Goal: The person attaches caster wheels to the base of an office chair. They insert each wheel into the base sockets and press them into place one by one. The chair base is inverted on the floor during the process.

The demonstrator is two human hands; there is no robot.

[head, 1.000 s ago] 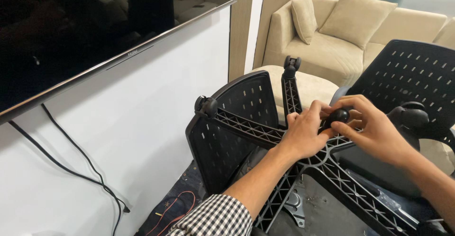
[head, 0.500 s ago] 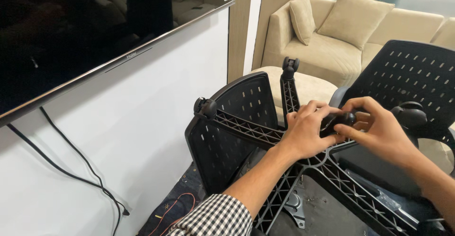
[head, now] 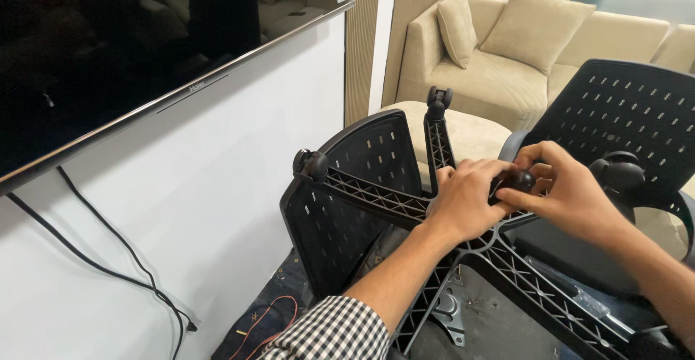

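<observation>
- Head view: left hand (head: 463,204) and right hand (head: 572,197) meet at the hub of an upturned black chair base (head: 405,204).
- Both hands' fingers close together around a small dark round part (head: 515,180) at that hub.
- Casters (head: 311,164) cap 2 spokes; beige sofa (head: 507,63) behind.

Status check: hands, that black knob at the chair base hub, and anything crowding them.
Both hands, left and right, gripping black knob at chair base hub. Nothing crowding.
</observation>
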